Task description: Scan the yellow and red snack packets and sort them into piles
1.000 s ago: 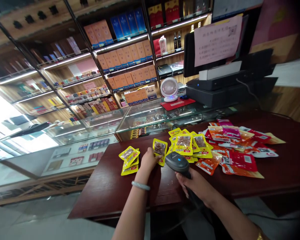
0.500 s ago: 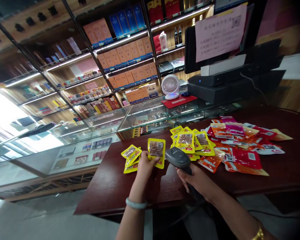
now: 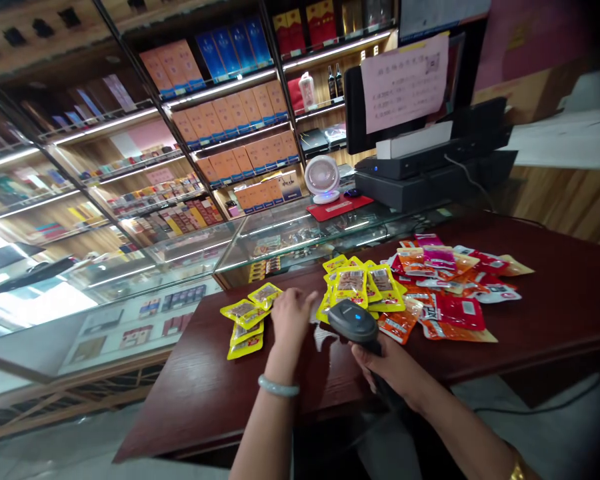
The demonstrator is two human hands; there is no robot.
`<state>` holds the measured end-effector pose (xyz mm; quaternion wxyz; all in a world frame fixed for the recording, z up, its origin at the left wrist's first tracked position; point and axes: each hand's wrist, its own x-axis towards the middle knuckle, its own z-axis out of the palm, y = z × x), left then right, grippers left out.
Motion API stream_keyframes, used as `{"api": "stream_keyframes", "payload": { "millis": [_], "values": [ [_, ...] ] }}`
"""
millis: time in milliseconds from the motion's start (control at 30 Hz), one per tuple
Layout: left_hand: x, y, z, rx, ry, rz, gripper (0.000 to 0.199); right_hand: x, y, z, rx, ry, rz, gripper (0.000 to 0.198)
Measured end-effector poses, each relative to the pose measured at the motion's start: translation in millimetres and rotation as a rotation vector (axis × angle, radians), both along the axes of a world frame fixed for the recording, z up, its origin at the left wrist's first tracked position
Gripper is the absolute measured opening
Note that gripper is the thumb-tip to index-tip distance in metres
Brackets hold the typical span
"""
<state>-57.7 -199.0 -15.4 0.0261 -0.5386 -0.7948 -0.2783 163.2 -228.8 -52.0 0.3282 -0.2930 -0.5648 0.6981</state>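
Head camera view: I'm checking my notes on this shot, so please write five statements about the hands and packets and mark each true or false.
1. The right hand holds a dark handheld scanner. True.
2. The smaller group of yellow packets lies to the left of the left hand. True.
3. The left hand is clamped around a yellow packet. False: its fingers are spread and no packet shows in its grasp.
4. The larger pile of yellow packets lies between the smaller group and the red and orange packets. True.
5. The pale bangle is on the right wrist. False: the pale bangle is on the left wrist.
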Motion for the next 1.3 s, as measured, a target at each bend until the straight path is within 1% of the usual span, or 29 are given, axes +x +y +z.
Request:
{"api": "stream_keyframes", "payload": {
  "millis": [67,167,267,333,367,500,567,633,733,800,900,1033,1100,1167,1233,1300],
  "values": [
    [28,12,-5.3,-0.075,-0.024,-0.088,0.043,2,0,0,-0.004,-0.011,-0.017,0.055],
    [55,28,-8.1,-0.21,0.012,-0.107,0.044,6,0,2,-0.014,-0.037,-0.042,0.057],
    [61,36,-6.4,-0.321,0.003,-0.107,0.042,11,0,0,-0.011,-0.035,-0.069,0.058],
    [58,35,-5.4,-0.353,-0.041,-0.114,0.039,15,1,-3,-0.016,-0.028,-0.093,0.056],
    [54,32,-5.7,-0.346,-0.057,-0.112,0.038,16,2,-5,-0.021,-0.022,-0.11,0.055],
    [35,11,-14.4,-0.187,-0.118,-0.063,0.024,19,6,-10,-0.047,0.009,-0.16,0.053],
    [23,-1,-22.1,-0.081,-0.219,-0.049,0.016,18,8,-9,-0.047,0.024,-0.166,0.052],
    [12,-12,-29.7,0.029,-0.357,-0.067,0.013,15,9,-6,-0.04,0.041,-0.163,0.051],
    [-1,-24,-37.5,0.172,-0.542,-0.148,0.016,9,10,0,-0.027,0.063,-0.152,0.047],
    [-6,-30,-40.4,0.227,-0.602,-0.18,0.018,4,10,3,-0.015,0.068,-0.138,0.045],
    [-10,-36,-45.2,0.253,-0.662,-0.177,0.021,-1,8,6,0.0,0.057,-0.12,0.045],
    [-18,-41,-49.3,0.293,-0.724,-0.171,0.023,-4,6,1,0.018,0.045,-0.088,0.043],
    [-31,-42,-43.4,0.35,-0.68,-0.096,0.021,-5,6,-3,0.027,0.033,-0.073,0.043],
    [-47,-45,-30.2,0.374,-0.596,0.062,0.02,-6,5,-6,0.022,0.025,-0.066,0.045],
    [-63,-50,-12.9,0.358,-0.453,0.267,0.025,-5,5,-8,0.003,0.031,-0.075,0.048],
    [-70,-54,2.5,0.346,-0.247,0.409,0.035,-4,5,-7,-0.017,0.044,-0.083,0.049]
  ]
}}
